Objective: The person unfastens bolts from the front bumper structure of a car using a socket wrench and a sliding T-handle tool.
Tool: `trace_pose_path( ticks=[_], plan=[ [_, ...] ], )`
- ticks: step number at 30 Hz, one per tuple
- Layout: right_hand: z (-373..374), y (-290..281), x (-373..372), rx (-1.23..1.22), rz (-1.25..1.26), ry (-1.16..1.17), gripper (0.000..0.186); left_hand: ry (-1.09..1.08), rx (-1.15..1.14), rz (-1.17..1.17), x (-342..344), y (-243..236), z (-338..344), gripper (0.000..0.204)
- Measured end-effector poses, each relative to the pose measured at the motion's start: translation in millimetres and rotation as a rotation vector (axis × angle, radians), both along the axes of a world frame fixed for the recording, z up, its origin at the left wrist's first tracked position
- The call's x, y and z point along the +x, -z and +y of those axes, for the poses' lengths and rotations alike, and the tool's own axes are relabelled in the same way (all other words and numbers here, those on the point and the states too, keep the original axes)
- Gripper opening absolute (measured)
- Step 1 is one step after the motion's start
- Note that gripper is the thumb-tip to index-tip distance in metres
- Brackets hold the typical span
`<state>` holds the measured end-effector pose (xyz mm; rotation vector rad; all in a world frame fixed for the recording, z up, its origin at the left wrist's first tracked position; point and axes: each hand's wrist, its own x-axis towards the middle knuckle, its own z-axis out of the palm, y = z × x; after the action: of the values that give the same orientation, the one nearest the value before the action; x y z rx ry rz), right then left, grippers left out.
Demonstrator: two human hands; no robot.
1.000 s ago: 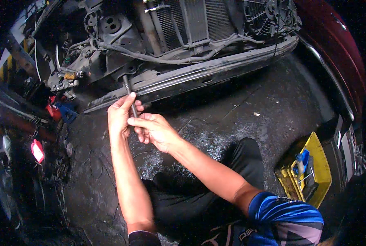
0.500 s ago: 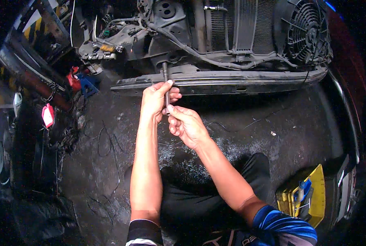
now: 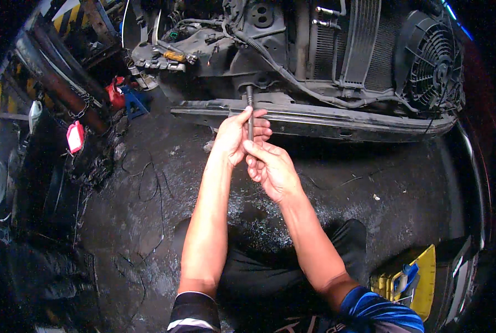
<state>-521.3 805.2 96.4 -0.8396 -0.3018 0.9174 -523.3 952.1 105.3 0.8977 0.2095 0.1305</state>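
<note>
A slim, dark metal socket extension bar points away from me, its thicker far end over the metal bumper beam. My left hand is closed on its middle, thumb pressed along the shaft and fingers curled at the right side. Just nearer, my right hand pinches the bar's near end between thumb and fingers. Beyond the far tip is the lower bracket of the car's bare front frame; I cannot tell whether the tip touches it.
A radiator and round black fan stand at the far right, with a wiring loom across the front. A yellow bin holds blue items at lower right. Left lie a red bottle, a blue stand and a loose cable.
The view has shifted, so the car front and both hands appear farther right and slightly lower. Both hands still hold the bar, my right hand now closer to the left.
</note>
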Motion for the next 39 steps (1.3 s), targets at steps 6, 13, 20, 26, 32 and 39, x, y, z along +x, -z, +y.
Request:
trace_pose_path(
  ticks=[6, 13, 20, 26, 32, 39],
  plan=[
    [0, 2, 0, 0.200, 0.231, -0.090, 0.021, -0.274, 0.321, 0.121, 8, 2, 7, 0.032],
    [2, 13, 6, 0.215, 0.180, -0.091, 0.018, -0.123, 0.093, -0.006, 7, 1, 7, 0.031],
    [-2, 14, 0, 0.206, 0.157, -0.158, 0.023, -0.186, 0.147, 0.016, 15, 9, 6, 0.038],
    [-3, 13, -2, 0.311, 0.264, -0.144, 0.024, -0.063, -0.020, -0.025, 17, 2, 7, 0.041],
    [2, 24, 5, 0.209, 0.208, -0.051, 0.019, -0.420, 0.461, -0.010, 22, 0, -8, 0.042],
    [6, 36, 3, 0.465, 0.438, -0.306, 0.036, -0.163, 0.001, -0.037, 28, 21, 29, 0.026]
  ],
)
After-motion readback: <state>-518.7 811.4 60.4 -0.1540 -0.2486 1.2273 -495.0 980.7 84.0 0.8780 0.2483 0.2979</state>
